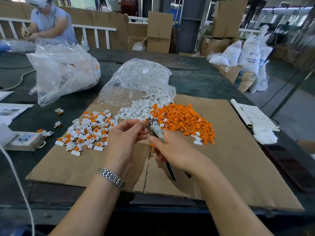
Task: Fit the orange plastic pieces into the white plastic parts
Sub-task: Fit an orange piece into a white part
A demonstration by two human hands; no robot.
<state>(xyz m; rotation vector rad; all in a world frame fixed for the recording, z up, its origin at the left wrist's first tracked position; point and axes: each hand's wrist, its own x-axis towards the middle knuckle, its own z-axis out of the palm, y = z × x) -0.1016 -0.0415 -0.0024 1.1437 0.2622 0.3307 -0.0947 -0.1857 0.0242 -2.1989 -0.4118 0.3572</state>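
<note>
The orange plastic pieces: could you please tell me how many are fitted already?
Done: a pile of assembled white-and-orange parts. In hand: left hand pinches one part against the metal pliers held by the right hand. Left: a loose orange heap, larger than the assembled pile.

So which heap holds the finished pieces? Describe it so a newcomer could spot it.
Start at the flattened cardboard sheet on the dark table. Three heaps lie along its far half; take the leftmost, the assembled pile. Only there does each white part carry an orange insert; the other heaps are plain white or plain orange.
</note>
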